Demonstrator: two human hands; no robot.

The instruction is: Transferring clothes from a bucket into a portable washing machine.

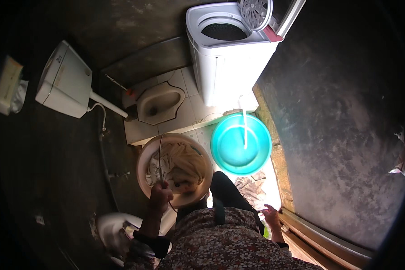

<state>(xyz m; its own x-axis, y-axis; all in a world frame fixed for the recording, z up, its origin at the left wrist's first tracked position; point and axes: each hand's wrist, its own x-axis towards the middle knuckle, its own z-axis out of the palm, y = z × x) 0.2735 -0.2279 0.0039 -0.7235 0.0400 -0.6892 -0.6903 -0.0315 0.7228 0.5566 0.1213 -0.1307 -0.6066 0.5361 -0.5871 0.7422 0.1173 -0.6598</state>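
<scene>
My left hand [161, 194] is closed around a thin grey hose [160, 157]. The hose rises from my fist over a pale pink basin [142, 168], and its other end trails down beside my leg. Wet-looking beige and white clothes [184, 159] lie heaped in the basin, in brownish water. Low at my right side, my right hand [271, 217] has its fingers apart and nothing visible in them. Something bright green [266, 233] shows just below that hand, mostly hidden by my body. Crumpled grey cloth [251, 188] lies on the floor ahead of it.
A turquoise basin [240, 155] stands right of the clothes, with a white drain hose [245, 128] hanging into it from a white washing machine [231, 67] whose lid is raised. A squat toilet [159, 104] sits on a tiled step; a cistern [67, 83] and a washbasin [110, 227] are at left.
</scene>
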